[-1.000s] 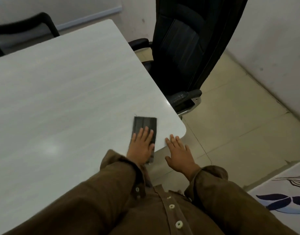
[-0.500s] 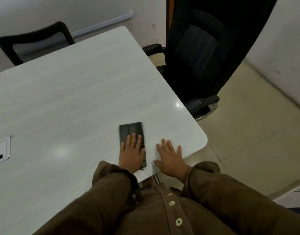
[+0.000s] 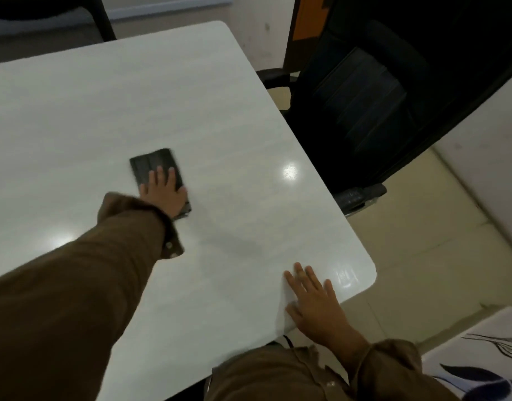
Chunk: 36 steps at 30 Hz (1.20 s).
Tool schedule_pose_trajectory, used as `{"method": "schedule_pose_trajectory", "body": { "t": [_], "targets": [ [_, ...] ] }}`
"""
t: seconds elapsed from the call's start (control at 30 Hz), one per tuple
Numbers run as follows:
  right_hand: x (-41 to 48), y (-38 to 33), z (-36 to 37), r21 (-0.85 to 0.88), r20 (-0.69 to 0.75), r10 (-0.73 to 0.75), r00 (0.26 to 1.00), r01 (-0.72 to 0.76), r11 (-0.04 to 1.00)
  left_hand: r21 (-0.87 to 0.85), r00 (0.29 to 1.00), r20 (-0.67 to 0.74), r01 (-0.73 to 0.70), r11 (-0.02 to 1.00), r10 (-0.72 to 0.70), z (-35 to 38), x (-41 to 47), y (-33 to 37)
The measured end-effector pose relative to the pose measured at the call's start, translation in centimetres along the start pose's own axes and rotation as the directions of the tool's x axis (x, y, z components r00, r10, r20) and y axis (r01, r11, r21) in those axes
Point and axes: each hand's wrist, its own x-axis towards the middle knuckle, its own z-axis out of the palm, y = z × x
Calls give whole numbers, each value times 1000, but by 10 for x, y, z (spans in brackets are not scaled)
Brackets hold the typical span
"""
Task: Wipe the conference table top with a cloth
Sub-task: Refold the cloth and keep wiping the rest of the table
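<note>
Your cloth point(image 3: 156, 172) is a dark folded rectangle lying flat on the pale conference table point(image 3: 104, 117), roughly mid-surface and well in from the right edge. Its long axis runs from the near end under your wrist away toward the far side, leaning slightly to the left as it goes; the far short edge points up-table and sits clear of your fingers, while the near corner peeks out by your wrist.

Your left hand point(image 3: 165, 192) lies palm-down on the near half of the cloth, fingers stretched and slightly spread, pressing it flat against the top rather than gripping it. The brown sleeve point(image 3: 110, 256) reaches in from the lower left.

Your right hand point(image 3: 315, 302) rests flat on bare table near the rounded near-right corner, fingers apart, holding nothing, well apart from the cloth.

Just beside the right edge stands a black office chair point(image 3: 379, 105), its armrest near the table's side. A second dark chair point(image 3: 101, 21) shows at the far left edge. Beige floor tiles point(image 3: 422, 250) lie to the right.
</note>
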Motion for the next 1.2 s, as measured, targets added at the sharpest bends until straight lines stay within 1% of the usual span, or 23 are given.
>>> {"method": "schedule_pose_trajectory", "body": {
  "t": [0.03,0.1,0.23,0.3,0.33,0.37,0.4,0.43,0.47,0.53,0.6,0.63,0.67,0.7,0.77,0.83,0.87,0.93,1.03,1.1,1.13,1.17,1.2],
  "targets": [
    [1,1,-2,28,-2,5,1000,-5,1000,29,1000,9,-23,999,23,-4,6,18],
    [-1,2,-4,66,5,-2,1000,1,998,76,988,20,-154,985,153,2,-2,53],
    [-11,9,1,33,-4,-54,999,54,998,77,943,26,-333,940,332,54,-84,99],
    [-20,16,2,23,-8,-84,996,84,996,77,893,-12,-448,891,450,86,-153,100],
    [-22,19,4,24,-8,-91,996,92,996,72,849,-31,-525,848,528,100,-182,90],
    [-24,22,5,25,-6,-104,995,104,994,69,817,-24,-574,816,577,112,-208,74],
    [-30,24,8,22,-14,-127,992,128,992,67,812,0,-582,810,584,121,-233,54],
    [-35,28,11,17,-22,-142,990,143,990,66,839,14,-544,836,545,125,-250,36],
    [-40,31,13,5,-29,-156,987,157,988,58,889,-18,-456,888,458,124,-262,23],
    [-45,32,16,-27,-36,-176,984,176,984,-12,985,-71,-160,987,159,118,-271,19],
    [-44,29,18,-42,-65,-159,985,156,987,-79,993,-54,104,991,-108,113,-261,41],
    [-46,25,20,-45,-68,-152,986,149,988,-83,986,-38,160,984,-163,110,-263,56],
    [-46,21,21,-33,-65,-132,989,130,991,-95,988,-11,152,984,-154,109,-264,70],
    [-47,16,22,-24,-62,-107,992,106,994,-94,996,17,87,992,-86,110,-271,80],
    [-49,3,25,-12,-84,-69,994,68,998,-31,994,19,-104,994,104,124,-303,80],
    [-50,-12,28,-16,-92,-41,995,40,999,59,960,-7,-278,959,279,141,-336,56],
    [-50,-19,29,-27,-95,-43,995,41,999,83,947,27,-321,944,319,140,-346,38],
    [-47,-33,34,-25,-95,-66,993,64,998,120,952,52,-305,945,301,142,-345,-5],
    [-42,-56,39,-33,-113,-85,990,82,996,104,984,-27,-173,979,177,126,-312,-33],
    [-35,-80,47,21,-178,15,984,-12,1000,-17,999,-49,-24,1000,23,116,-284,-25],
    [-31,-91,52,72,-234,81,969,-66,995,-36,998,-65,6,999,-8,115,-274,-16],
    [-27,-100,59,128,-291,153,944,-120,985,-22,996,-80,-36,999,34,117,-267,-9],
    [-22,-109,65,190,-348,221,911,-162,968,-3,986,-99,-138,990,137,119,-264,-6]
  ]
}}
